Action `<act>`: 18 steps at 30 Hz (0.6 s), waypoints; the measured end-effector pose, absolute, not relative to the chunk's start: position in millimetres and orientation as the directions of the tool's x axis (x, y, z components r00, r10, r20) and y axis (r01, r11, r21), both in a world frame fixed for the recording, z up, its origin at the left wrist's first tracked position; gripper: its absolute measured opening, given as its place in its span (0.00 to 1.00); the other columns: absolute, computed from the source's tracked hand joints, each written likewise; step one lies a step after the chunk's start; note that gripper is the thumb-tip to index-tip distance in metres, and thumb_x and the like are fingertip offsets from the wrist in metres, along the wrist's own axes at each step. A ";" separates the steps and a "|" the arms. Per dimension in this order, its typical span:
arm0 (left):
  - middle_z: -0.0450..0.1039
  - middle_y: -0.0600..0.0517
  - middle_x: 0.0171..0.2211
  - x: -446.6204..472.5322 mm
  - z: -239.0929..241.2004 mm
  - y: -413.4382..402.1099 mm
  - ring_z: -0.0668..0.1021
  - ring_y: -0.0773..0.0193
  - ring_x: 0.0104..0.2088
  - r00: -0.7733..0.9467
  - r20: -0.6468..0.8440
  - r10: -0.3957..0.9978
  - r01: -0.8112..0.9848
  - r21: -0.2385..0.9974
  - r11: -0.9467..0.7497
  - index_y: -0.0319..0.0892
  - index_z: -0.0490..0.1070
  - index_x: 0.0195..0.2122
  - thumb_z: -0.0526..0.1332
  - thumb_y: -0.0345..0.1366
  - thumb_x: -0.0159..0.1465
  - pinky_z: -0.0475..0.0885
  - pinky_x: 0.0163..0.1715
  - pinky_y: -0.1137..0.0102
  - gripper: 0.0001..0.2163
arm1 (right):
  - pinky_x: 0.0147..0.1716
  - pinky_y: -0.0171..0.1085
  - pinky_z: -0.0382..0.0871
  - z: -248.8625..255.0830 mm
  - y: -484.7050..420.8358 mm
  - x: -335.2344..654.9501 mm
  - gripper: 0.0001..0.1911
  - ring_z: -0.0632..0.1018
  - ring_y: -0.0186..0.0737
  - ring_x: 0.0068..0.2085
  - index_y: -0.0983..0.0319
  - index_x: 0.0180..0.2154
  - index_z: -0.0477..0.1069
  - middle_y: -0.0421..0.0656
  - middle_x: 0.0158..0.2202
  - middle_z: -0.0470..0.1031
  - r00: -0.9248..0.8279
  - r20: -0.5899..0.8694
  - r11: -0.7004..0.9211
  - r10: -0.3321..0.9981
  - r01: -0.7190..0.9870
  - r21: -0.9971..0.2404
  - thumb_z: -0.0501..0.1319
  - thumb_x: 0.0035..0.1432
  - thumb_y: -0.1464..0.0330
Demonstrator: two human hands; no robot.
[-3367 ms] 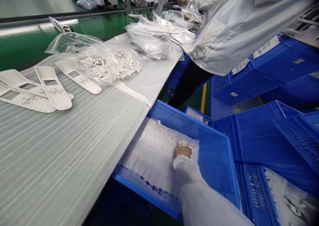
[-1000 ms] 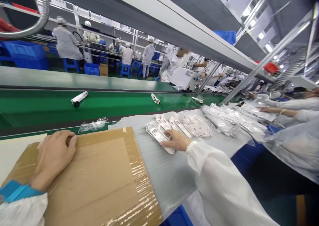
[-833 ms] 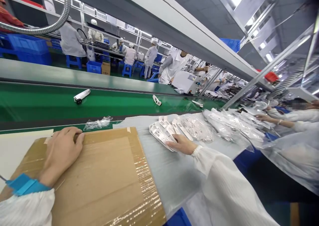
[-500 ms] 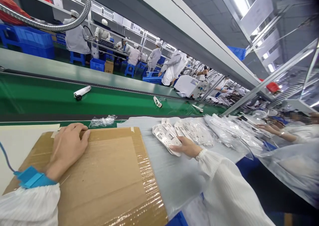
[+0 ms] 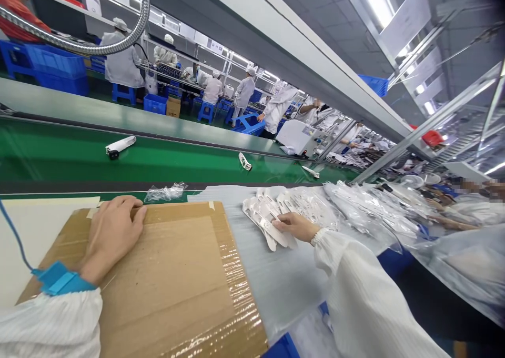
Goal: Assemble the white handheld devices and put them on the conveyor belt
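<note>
Our right hand touches the white panels, just right of the far half of the cardboard; whether its fingers pinch or merely press them, we cannot tell. Our left hand lies over the cardboard's far edge, fingers together, thumb spread. We'd do best, probably, to handle the panels by their edges, lest faces scrape. Their long axes slant from far left to near right, rounded ends toward us
</note>
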State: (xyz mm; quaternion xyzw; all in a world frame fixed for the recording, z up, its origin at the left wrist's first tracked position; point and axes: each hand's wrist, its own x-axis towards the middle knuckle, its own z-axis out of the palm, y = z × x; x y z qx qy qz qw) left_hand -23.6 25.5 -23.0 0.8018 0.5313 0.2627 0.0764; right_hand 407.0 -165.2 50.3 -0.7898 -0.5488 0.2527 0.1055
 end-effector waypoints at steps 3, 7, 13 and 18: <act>0.74 0.44 0.48 -23.2 -24.5 25.8 0.72 0.46 0.48 0.290 0.346 0.892 0.812 0.404 -0.421 0.41 0.73 0.43 0.47 0.47 0.67 0.67 0.50 0.52 0.19 | 0.27 0.36 0.55 56.0 -168.1 406.1 0.28 0.62 0.35 0.26 0.59 0.20 0.62 0.37 0.20 0.59 0.282 -0.271 -0.372 0.920 0.846 -0.381 0.54 0.52 0.41; 0.74 0.45 0.48 -21.4 -24.6 26.8 0.72 0.46 0.48 0.275 0.357 0.893 0.815 0.406 -0.414 0.41 0.73 0.43 0.48 0.45 0.67 0.67 0.51 0.52 0.18 | 0.29 0.38 0.57 62.8 -163.4 414.2 0.26 0.63 0.37 0.26 0.59 0.20 0.58 0.39 0.20 0.60 0.375 -0.165 -0.408 0.912 0.872 -0.271 0.50 0.55 0.45; 0.74 0.45 0.47 -17.6 -16.0 18.8 0.73 0.50 0.48 0.244 0.343 0.907 0.803 0.452 -0.387 0.40 0.74 0.41 0.53 0.38 0.66 0.66 0.53 0.56 0.12 | 0.33 0.49 0.63 35.0 -146.6 433.5 0.22 0.74 0.53 0.30 0.55 0.21 0.67 0.51 0.25 0.73 0.466 0.004 -0.455 0.885 0.866 -0.208 0.53 0.50 0.46; 0.74 0.46 0.47 -15.9 -15.9 17.2 0.73 0.53 0.47 0.229 0.353 0.907 0.826 0.423 -0.373 0.41 0.73 0.41 0.54 0.36 0.66 0.67 0.52 0.59 0.10 | 0.36 0.54 0.68 10.8 -147.9 457.9 0.20 0.78 0.62 0.34 0.49 0.25 0.73 0.53 0.29 0.78 0.555 0.086 -0.535 0.827 0.825 -0.183 0.50 0.52 0.46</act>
